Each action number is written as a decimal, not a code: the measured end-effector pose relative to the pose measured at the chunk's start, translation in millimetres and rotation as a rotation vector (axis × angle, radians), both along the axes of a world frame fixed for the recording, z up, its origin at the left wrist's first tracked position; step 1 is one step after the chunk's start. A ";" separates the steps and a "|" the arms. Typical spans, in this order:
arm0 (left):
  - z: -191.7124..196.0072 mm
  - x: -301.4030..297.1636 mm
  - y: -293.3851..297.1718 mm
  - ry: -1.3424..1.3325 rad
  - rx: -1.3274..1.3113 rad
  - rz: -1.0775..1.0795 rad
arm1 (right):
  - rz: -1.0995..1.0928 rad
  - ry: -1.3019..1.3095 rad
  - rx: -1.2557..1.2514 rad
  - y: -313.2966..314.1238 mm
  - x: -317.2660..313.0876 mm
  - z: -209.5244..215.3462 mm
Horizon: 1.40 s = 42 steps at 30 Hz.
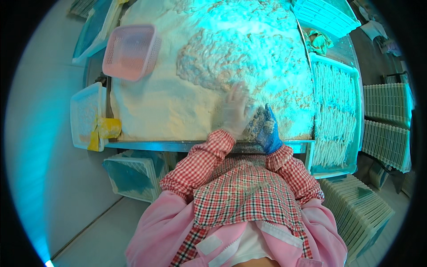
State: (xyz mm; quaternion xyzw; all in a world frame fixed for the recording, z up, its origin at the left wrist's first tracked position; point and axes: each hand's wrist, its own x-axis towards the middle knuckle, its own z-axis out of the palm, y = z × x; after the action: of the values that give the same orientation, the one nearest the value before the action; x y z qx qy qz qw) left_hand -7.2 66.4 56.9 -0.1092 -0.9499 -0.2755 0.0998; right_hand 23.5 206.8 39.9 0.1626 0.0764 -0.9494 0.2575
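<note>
A broad heap of pale, wet-looking pieces (209, 58) lies in flour (151, 107) on the worktable. My left hand (235, 109), in a translucent glove, reaches to the heap's near edge with its fingers stretched out over the flour. Close beside it on the right, my right hand (269, 133) wears a blue glove and curves around a flour-coated clump (254, 123). What makes up the clump is hard to tell under the flour. Both hands are near the table's front edge.
A pink perforated basket (151, 58) sits on the flour at left. Beyond the left edge is a white tray (78, 129) with a yellow scoop-like thing (109, 128). At right, a tray (358, 89) holds rows of coated strips. Stacked trays (356, 213) stand low at right.
</note>
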 end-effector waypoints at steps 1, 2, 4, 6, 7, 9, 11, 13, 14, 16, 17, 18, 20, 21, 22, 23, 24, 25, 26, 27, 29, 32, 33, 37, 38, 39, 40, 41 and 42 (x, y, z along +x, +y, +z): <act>-1.4 7.7 -7.0 -0.001 0.044 0.054 | -0.028 -0.011 0.057 -3.4 -3.3 6.6; 4.9 16.1 -3.6 -0.108 0.026 0.065 | -0.066 -0.025 0.115 -3.9 -5.0 8.4; 19.2 33.2 6.0 -0.318 -0.014 0.088 | -0.076 0.025 0.103 2.7 -5.3 -3.4; 1.4 42.1 2.9 -0.224 0.097 0.070 | -0.034 0.113 0.026 4.6 -7.1 -3.2; -1.9 41.7 -3.3 -0.216 0.158 0.043 | -0.027 0.083 0.042 4.1 -10.9 8.4; -1.5 39.2 -18.8 -0.130 0.150 -0.086 | -0.007 0.014 0.074 2.2 -16.1 38.8; 13.1 23.2 -34.2 0.046 0.014 -0.314 | 0.274 0.051 0.232 10.6 -20.8 21.2; 11.1 22.5 -49.8 0.099 0.052 -0.243 | 0.528 0.073 0.388 12.9 -19.9 18.4; 4.9 22.1 -59.3 0.125 0.074 -0.208 | 0.500 0.110 0.408 13.5 -19.7 14.9; -28.1 33.5 -103.1 0.049 -0.011 0.051 | 0.441 0.174 0.441 12.1 -16.3 3.5; -30.4 37.4 -115.4 0.007 -0.154 0.169 | 0.351 0.154 0.346 10.0 -14.3 5.7; -32.7 41.3 -125.5 -0.034 -0.298 0.287 | 0.364 0.131 0.464 10.0 -17.4 9.9; -42.2 56.4 -128.5 -0.142 -0.402 0.441 | 0.396 0.083 0.700 8.7 -21.0 19.7; -52.0 62.0 -121.4 -0.201 -0.360 0.477 | 0.406 0.158 0.717 7.2 -20.3 16.5; -57.8 64.7 -116.1 -0.262 -0.316 0.507 | 0.415 0.175 0.716 6.4 -19.8 8.1; -59.6 62.7 -116.9 -0.317 -0.249 0.494 | 0.425 0.193 0.716 4.7 -20.1 -0.9; -61.1 58.2 -119.2 -0.370 -0.183 0.480 | 0.435 0.211 0.716 5.1 -19.6 -8.0; -54.9 53.0 -118.0 -0.423 -0.118 0.469 | 0.407 0.195 0.744 4.6 -20.4 -6.7; -48.5 52.5 -113.8 -0.370 -0.043 0.477 | 0.379 0.178 0.771 3.7 -20.5 -4.0; -41.5 53.7 -107.0 -0.317 0.032 0.484 | 0.349 0.161 0.798 2.5 -20.5 -2.4; -21.5 47.4 -87.1 -0.255 0.111 0.420 | 0.201 0.096 0.808 -4.1 -21.0 -1.1; -5.0 34.3 -37.9 -0.179 0.118 0.217 | 0.205 0.173 0.275 8.9 -15.4 -30.9; -2.8 29.1 -16.5 -0.116 0.114 0.151 | 0.047 0.117 -0.074 5.7 -12.1 -28.0; -16.3 15.6 45.9 -0.009 0.227 0.019 | -1.052 -0.481 -1.750 -59.2 3.3 65.7; -15.6 10.3 52.7 -0.016 0.236 0.001 | -1.017 -0.421 -1.742 -53.4 1.8 63.2; -14.8 5.0 58.8 -0.023 0.246 -0.018 | -0.983 -0.361 -1.734 -44.4 -1.2 58.1; -13.7 2.2 61.6 -0.030 0.254 -0.024 | -0.941 -0.314 -1.721 -41.3 -4.2 52.3; -12.9 -1.0 69.7 -0.038 0.269 -0.059 | -0.954 -0.302 -1.698 -46.2 -18.3 42.0; -12.5 -2.4 77.0 -0.047 0.284 -0.093 | -0.970 -0.286 -1.749 -40.5 -17.1 36.6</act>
State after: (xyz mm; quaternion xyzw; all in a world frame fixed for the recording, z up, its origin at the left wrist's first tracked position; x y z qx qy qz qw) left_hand -9.7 143.5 44.4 -0.1312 -0.8974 -0.4138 0.0791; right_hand 6.5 166.3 76.4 0.0426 -0.7526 -0.6460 -0.1207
